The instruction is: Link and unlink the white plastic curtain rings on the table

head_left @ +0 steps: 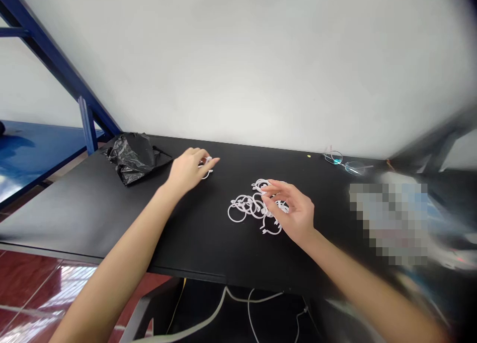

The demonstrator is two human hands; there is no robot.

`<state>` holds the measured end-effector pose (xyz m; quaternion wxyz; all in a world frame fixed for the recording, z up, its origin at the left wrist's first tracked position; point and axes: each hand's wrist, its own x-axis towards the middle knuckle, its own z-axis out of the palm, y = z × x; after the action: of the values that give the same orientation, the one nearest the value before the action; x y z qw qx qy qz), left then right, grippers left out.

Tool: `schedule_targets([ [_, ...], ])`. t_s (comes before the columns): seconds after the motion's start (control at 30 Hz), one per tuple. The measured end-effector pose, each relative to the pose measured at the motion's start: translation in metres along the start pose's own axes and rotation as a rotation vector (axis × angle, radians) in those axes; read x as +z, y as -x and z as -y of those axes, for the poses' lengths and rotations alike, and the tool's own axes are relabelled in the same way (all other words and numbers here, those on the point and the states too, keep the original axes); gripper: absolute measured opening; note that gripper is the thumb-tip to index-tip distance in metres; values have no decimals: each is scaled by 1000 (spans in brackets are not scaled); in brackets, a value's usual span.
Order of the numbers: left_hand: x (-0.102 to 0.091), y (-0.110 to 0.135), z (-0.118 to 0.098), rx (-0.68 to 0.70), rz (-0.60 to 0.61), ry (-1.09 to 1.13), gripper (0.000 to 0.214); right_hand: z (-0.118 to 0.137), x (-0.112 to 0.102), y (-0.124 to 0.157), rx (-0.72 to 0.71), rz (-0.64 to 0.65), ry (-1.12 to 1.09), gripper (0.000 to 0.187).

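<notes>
A heap of white plastic rings lies in the middle of a black table. My right hand hovers over the right side of the heap, fingers curled and spread, fingertips touching the rings. Farther left, my left hand rests palm down on the table, its fingers closed round a single white ring that pokes out past the fingertips.
A crumpled black plastic bag lies at the table's back left. A pair of glasses sits at the back right by the white wall. Blue metal framing stands to the left. Cables hang under the front edge.
</notes>
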<state>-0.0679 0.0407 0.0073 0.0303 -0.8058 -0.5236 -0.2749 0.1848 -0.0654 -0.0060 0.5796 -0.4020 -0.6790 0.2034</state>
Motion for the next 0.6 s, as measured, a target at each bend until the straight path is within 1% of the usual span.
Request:
schedule_targets([
  [0.07, 2, -3, 18, -114, 129, -73, 29, 0, -1, -1, 4, -10, 14, 30],
  [0.13, 6, -3, 27, -153, 199, -105, 24, 1, -1, -2, -2, -13, 27, 27],
  [0.2, 10, -1, 28, -167, 223, -119, 23, 1, -1, -2, -9, -9, 36, 24],
  [0.33, 11, 1, 21, -185, 237, -130, 23, -1, -1, -1, -11, -2, 37, 21],
  [0.43, 8, 2, 16, -180, 203, -160, 25, -3, -1, -1, -21, -2, 33, 19],
  [0.53, 4, 3, 10, -199, 88, -211, 28, -2, -1, -1, -32, 0, 36, 19],
  [0.6, 1, 3, 4, -181, 5, -178, 27, -2, -1, -1, -34, 1, 41, 18],
])
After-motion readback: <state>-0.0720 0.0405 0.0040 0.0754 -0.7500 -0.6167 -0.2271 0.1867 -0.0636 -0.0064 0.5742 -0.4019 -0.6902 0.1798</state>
